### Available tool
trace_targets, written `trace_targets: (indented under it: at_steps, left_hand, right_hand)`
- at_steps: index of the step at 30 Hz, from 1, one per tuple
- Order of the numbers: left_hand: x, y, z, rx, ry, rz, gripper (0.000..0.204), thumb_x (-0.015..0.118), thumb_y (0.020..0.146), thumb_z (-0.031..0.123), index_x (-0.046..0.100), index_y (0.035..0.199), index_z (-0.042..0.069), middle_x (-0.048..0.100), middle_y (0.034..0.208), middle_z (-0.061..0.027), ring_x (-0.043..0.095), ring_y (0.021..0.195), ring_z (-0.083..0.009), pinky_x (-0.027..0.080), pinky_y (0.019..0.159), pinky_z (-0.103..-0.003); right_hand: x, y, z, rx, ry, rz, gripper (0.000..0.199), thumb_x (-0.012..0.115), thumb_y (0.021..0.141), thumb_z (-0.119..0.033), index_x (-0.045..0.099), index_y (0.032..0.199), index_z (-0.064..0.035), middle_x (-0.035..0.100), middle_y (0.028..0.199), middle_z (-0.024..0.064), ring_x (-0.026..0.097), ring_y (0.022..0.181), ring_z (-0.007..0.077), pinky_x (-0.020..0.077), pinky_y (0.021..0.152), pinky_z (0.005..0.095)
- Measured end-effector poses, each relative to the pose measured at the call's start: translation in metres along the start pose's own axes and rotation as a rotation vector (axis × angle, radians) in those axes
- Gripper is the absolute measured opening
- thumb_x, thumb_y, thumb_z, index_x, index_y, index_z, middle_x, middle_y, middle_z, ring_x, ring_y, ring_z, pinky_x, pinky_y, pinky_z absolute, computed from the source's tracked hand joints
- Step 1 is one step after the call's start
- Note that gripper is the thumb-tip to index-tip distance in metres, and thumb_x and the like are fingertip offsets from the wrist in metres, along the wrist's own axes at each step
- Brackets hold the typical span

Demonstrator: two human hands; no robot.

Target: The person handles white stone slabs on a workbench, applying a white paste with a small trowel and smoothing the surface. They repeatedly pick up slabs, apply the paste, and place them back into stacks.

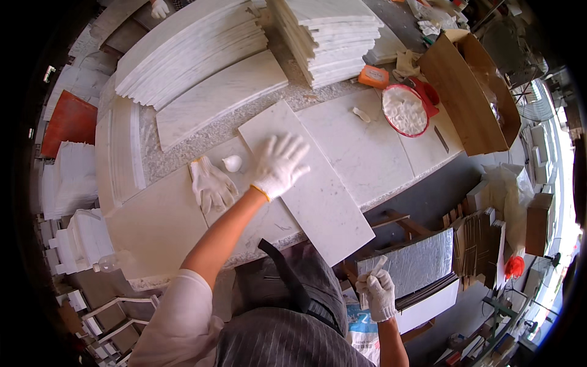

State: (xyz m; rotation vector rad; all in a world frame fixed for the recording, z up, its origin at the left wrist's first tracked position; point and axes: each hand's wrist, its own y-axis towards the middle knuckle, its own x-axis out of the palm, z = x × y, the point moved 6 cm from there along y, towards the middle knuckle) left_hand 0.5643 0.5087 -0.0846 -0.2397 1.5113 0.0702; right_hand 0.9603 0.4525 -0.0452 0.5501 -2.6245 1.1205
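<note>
My left hand (280, 165), in a white knitted glove with a yellow cuff edge, is spread flat over a long white marble slab (327, 205). The slab lies across other pale slabs, its near end jutting past the table edge. Lower right, my gloved right hand (377, 295) is closed round a narrow, flat, light-coloured tool (382, 263) whose exact kind I cannot make out. Left of my left hand lie an empty white glove (212, 185) and a small white lump (232, 163). A red-rimmed bowl (385, 105) of white paste stands farther right.
Stacked marble slabs (189, 55) and a taller stack (330, 40) stand at the back. An orange box (373, 76) and an open cardboard box (449, 92) are at right. Below the table's right side is a silvery wrapped package (416, 255). Another person's gloved hand (159, 9) shows far left.
</note>
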Motion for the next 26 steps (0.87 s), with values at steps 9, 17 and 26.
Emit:
trace_targets:
  at_steps: [9, 17, 26]
  left_hand:
    - [0.051, -0.045, 0.161, 0.596, 0.422, 0.066, 0.085, 0.010, 0.090, 0.073, 0.012, 0.155, 0.018, 0.005, 0.163, -0.0042, 0.006, 0.150, -0.0207, 0.001, 0.121, -0.050]
    - [-0.001, -0.118, 0.218, 0.652, -0.559, 0.031, 0.045, 0.063, 0.087, 0.037, 0.061, 0.126, 0.014, 0.056, 0.134, -0.0076, 0.049, 0.129, -0.0226, 0.034, 0.113, -0.042]
    - [0.026, -0.165, 0.142, 0.365, -0.159, 0.025, 0.062, 0.063, 0.088, 0.044, 0.048, 0.142, 0.017, 0.032, 0.156, -0.0100, 0.026, 0.146, -0.0281, 0.019, 0.120, -0.044]
  right_hand:
    - [-0.096, 0.026, -0.012, -0.067, 0.248, 0.266, 0.014, 0.061, 0.097, -0.021, 0.057, 0.104, -0.0092, 0.060, 0.090, 0.0027, 0.054, 0.075, 0.0106, 0.0464, 0.068, 0.0247]
    - [-0.107, 0.067, -0.044, -0.166, 0.134, 0.112, 0.020, 0.063, 0.096, -0.023, 0.059, 0.106, -0.0067, 0.059, 0.092, 0.0024, 0.052, 0.074, 0.0096, 0.0431, 0.066, 0.0241]
    - [-0.091, 0.107, -0.068, -0.173, 0.116, -0.010, 0.021, 0.060, 0.098, -0.022, 0.058, 0.114, -0.0080, 0.058, 0.092, -0.0003, 0.051, 0.074, 0.0063, 0.0444, 0.067, 0.0199]
